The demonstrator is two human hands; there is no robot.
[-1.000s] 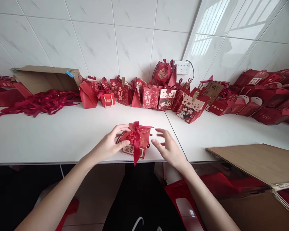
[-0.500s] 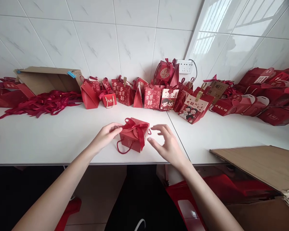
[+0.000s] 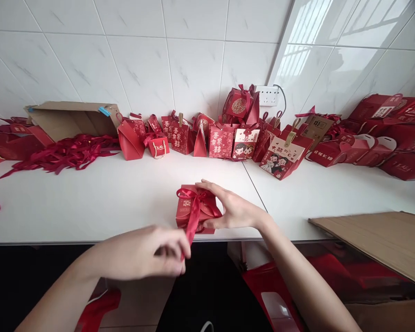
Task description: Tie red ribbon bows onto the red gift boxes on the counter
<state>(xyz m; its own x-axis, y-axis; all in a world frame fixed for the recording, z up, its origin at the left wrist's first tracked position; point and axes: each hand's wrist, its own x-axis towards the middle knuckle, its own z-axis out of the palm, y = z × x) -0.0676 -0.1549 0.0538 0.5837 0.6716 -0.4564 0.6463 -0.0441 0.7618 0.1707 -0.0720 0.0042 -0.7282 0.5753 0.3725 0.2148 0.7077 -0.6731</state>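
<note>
A red gift box [image 3: 183,214] sits near the front edge of the white table, with a red satin ribbon [image 3: 194,214] tied in a bow over its top. My left hand [image 3: 152,252] is closed on a tail of this ribbon, pulled toward me past the table edge; the hand is somewhat blurred. My right hand [image 3: 224,205] grips the right side of the box, fingers over the far top edge and thumb at the near side. The box's right side is partly hidden behind this hand.
Finished-looking red boxes and bags [image 3: 221,142] line the tiled wall. Loose red ribbons [image 3: 72,154] lie by an open cardboard box [image 3: 79,121] at left. More red boxes [image 3: 376,147] pile up at right. A cardboard carton's flap [image 3: 373,237] juts out at front right.
The box has turned and come closer to the table's front edge. My right hand has closed onto it. My left hand has left its side and pulled a ribbon tail toward me.
</note>
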